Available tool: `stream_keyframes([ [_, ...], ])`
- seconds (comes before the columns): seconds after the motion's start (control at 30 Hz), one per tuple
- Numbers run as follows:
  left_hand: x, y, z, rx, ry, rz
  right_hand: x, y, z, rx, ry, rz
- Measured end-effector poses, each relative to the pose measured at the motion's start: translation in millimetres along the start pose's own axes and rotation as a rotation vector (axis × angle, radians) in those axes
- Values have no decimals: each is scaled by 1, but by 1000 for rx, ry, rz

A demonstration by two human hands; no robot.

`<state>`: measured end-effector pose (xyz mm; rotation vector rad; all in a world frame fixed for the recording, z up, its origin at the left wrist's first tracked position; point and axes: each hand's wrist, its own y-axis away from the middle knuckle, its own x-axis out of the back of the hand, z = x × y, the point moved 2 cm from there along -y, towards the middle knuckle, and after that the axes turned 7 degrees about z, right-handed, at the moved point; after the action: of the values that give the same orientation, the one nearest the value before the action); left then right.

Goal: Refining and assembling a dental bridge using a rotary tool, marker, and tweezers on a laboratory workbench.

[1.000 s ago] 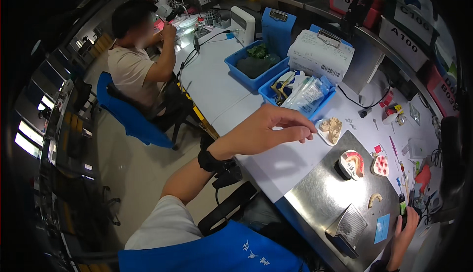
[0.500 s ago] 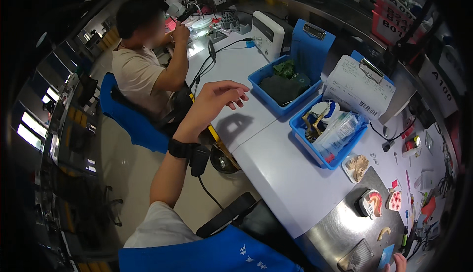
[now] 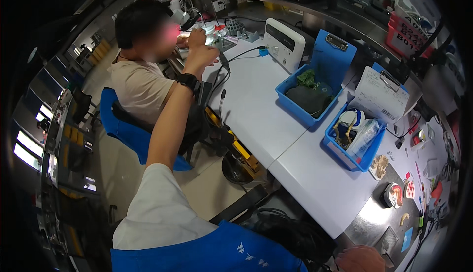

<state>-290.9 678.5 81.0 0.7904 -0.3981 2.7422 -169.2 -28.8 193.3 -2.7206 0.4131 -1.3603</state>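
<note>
"Looking at the head view, what shows?"
"The left hand [image 3: 202, 57], loosely curled near a co-worker's hand [image 3: 197, 36]; whether it grips anything, I cannot tell; nor can I make out the right hand's state."
"The black cable [image 3: 224, 61]?"
"Just beside the left hand; it runs over the desk [image 3: 256, 99]."

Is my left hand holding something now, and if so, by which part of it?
No held thing is visible: the left hand is stretched out, fingers loosely bent, and no object shows in it.
</note>
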Motion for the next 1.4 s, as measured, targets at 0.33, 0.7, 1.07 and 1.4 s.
stream_keyframes([
  [0.33,-40,-20,27,-391,-679,59,-54,-67,-24,-99,-99,21],
  [0.7,-100,-120,-98,-221,-612,-28,-82,-79,-59,-283,-83,40],
  [1.07,-54,-149,-99,30,-686,121,-97,-93,-67,-382,-134,51],
  [1.4,-54,-149,-81,25,-791,17,-108,-96,-57,-364,-110,85],
])
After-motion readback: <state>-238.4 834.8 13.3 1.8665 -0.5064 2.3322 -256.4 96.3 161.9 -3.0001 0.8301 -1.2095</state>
